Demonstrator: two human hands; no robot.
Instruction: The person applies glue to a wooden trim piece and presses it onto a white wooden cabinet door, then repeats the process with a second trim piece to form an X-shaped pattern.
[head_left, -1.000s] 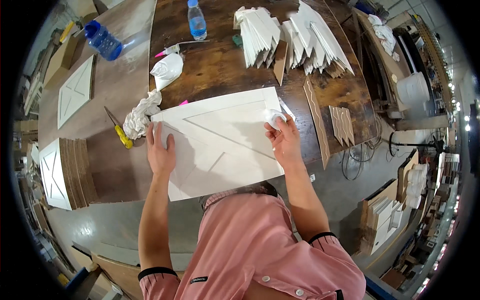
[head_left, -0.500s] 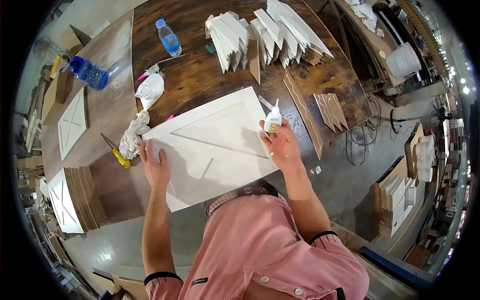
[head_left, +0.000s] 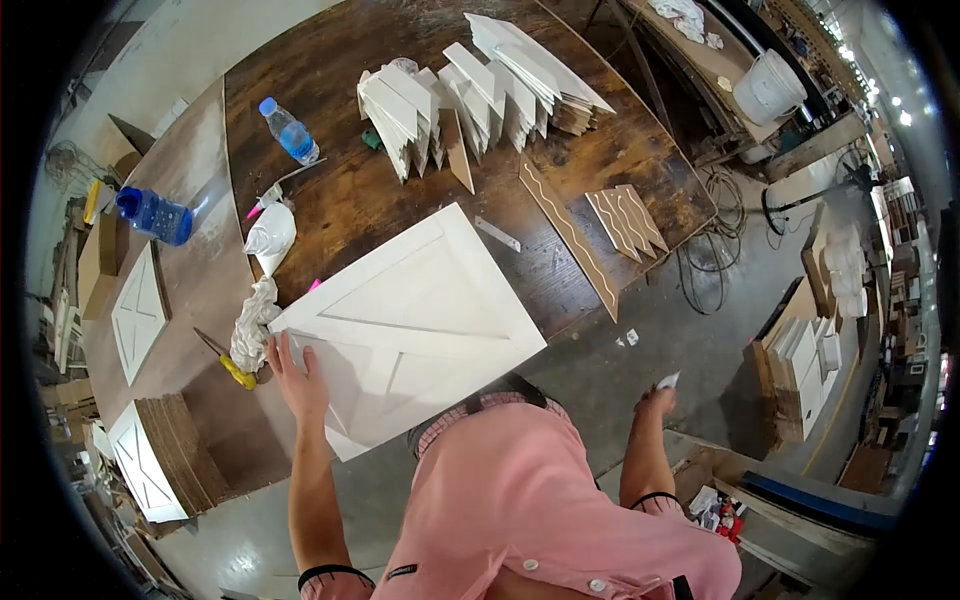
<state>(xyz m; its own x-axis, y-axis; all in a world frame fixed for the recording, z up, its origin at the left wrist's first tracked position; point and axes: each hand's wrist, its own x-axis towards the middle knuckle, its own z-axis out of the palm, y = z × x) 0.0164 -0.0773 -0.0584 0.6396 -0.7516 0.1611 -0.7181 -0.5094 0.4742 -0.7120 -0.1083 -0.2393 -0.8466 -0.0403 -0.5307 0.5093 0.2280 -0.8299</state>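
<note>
A white panel (head_left: 420, 330) with a raised frame and grooved diagonal strips lies across the table's near edge, in front of my body. My left hand (head_left: 298, 380) rests on its left border, fingers extended and slightly apart. Away from the table, out over the floor at the right, my right hand (head_left: 654, 402) is closed around a small white glue bottle (head_left: 669, 381); just a bit of the bottle shows. On the table past the panel's far right edge lies a flat, thin metal strip (head_left: 497, 234).
Brown strips with wavy glue lines (head_left: 570, 240) lie at the right, beside pointed brown pieces (head_left: 627, 222). White pointed boards (head_left: 480, 95) stand behind. At the left are a crumpled cloth (head_left: 255, 325), a yellow-handled screwdriver (head_left: 238, 374), a white bag (head_left: 270, 238), water bottles (head_left: 290, 132) and stacked panels (head_left: 150, 460).
My right hand has swung from above the panel's right edge down and out to the right, carrying the glue bottle. My left hand stays on the panel. The whole view has shifted.
</note>
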